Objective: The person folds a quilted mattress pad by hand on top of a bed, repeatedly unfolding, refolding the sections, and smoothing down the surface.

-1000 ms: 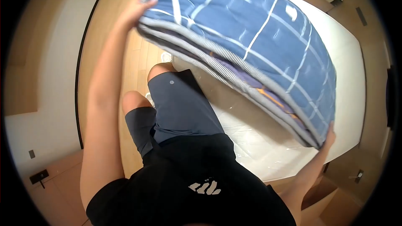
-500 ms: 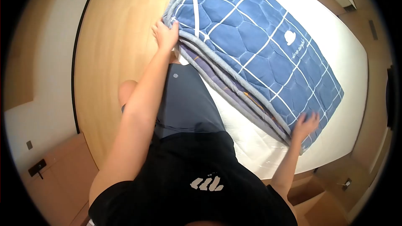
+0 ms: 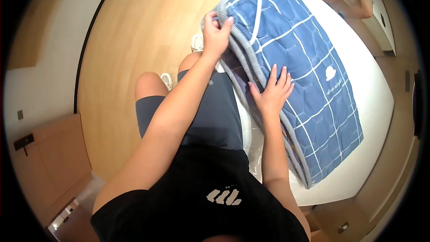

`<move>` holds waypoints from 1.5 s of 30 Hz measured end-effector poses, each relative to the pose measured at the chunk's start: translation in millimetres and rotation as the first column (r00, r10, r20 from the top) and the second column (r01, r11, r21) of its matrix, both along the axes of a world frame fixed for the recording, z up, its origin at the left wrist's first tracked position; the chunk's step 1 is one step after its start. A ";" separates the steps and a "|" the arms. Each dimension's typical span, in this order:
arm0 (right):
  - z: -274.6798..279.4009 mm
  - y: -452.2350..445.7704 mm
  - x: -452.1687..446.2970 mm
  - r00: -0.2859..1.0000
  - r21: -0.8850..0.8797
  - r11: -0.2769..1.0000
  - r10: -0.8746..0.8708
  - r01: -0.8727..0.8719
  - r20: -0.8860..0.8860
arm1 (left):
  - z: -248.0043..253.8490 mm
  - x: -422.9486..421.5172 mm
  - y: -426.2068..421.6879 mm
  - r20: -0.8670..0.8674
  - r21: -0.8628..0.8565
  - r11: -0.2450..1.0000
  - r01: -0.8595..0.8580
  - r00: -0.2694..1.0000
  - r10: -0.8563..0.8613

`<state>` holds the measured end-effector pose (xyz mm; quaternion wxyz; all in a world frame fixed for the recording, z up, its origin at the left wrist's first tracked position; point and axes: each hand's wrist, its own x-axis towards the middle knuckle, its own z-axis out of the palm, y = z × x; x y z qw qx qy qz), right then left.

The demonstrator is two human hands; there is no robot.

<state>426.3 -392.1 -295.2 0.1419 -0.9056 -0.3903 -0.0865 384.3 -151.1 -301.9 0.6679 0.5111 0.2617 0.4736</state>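
Observation:
A blue quilted mattress pad (image 3: 309, 80) with white grid lines and grey striped edging lies folded in layers on a white mattress (image 3: 376, 107). My left hand (image 3: 216, 33) is closed around its striped edge near the far left corner, thumb on top and fingers curled at the edge. Flat on the blue top near the left side, my right hand (image 3: 274, 92) rests with its fingers spread. Between the layers, a darker purplish inner side shows along the open edge. A clear plastic sheet or bag (image 3: 256, 152) seems to lie on the mattress near my legs.
Wooden floor (image 3: 134, 31) stretches to the left, up to a pale wall with a black line at its base. A wooden panel (image 3: 58, 152) stands at lower left. Another person's arm (image 3: 354, 0) shows at the upper right, beyond the mattress.
My right hand has moved from the pad's near right corner up and left, closer to my left hand. The view has shifted, and the pad's left end looks a little lifted.

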 end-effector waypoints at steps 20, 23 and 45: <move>-39.5 40.4 10.9 0.912 0.409 0.884 -0.044 0.225 -0.407 | 59.8 -11.4 -84.0 -0.131 0.453 0.881 0.137 0.988 -0.086; -7.5 33.1 26.3 0.842 0.639 0.665 0.029 0.385 -0.538 | 50.2 -7.6 -59.2 -0.169 0.493 0.839 0.230 0.971 -0.167; 52.7 4.2 56.9 0.598 0.660 0.478 0.300 0.580 -0.743 | 93.9 -18.9 -94.6 -0.183 0.443 0.811 0.383 0.924 -0.336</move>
